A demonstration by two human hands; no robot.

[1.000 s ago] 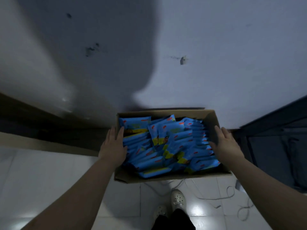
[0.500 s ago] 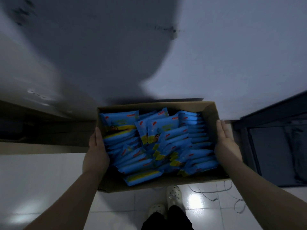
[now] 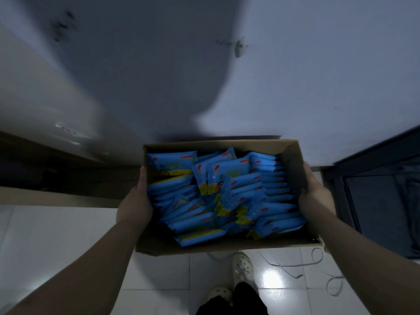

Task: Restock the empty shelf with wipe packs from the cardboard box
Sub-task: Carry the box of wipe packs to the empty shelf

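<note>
The left hand (image 3: pixel 134 205) and right hand (image 3: pixel 316 198) grip the cardboard box (image 3: pixel 211 143) by its side walls (thumbs over the rims, other fingers hidden), blue wipe packs (image 3: pixel 227 196) filling it.

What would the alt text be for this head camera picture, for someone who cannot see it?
A person's left hand and right hand grip opposite sides of an open cardboard box packed with blue wipe packs. Below the box are a white tiled floor and pale clog shoes.
</note>
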